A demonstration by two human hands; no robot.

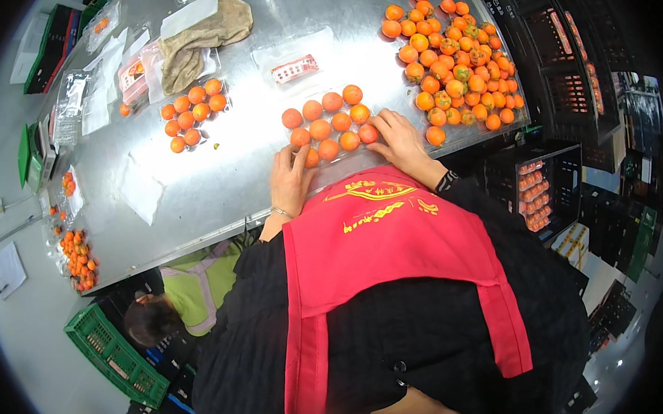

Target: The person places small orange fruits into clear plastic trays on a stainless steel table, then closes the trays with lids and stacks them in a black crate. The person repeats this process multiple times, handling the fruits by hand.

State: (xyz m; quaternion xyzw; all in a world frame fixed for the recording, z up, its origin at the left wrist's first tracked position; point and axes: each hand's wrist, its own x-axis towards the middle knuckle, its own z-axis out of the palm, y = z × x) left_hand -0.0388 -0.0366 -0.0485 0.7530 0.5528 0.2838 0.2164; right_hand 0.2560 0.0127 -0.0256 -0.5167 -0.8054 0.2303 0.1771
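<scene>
In front of me lies a clear plastic tray [337, 160] with rows of orange persimmons [320, 129] in it. My left hand [288, 178] is at its near left corner, with fingertips around the corner persimmon [311, 158]. At the right end, the thumb and fingers of my right hand [400, 142] curve around another persimmon [367, 133]. Both fruits sit within the rows. Just beyond the tray is a clear plastic lid or sleeve [323, 41] bearing a red and white printed label [294, 69].
Loose persimmons [454, 71] are heaped on the right of the metal table [240, 172]. Another filled tray [193, 114], a brown cloth [188, 57] and packaging [133, 77] lie leftward. A person in green [201, 287] is at the near left. Crates [561, 184] stand right.
</scene>
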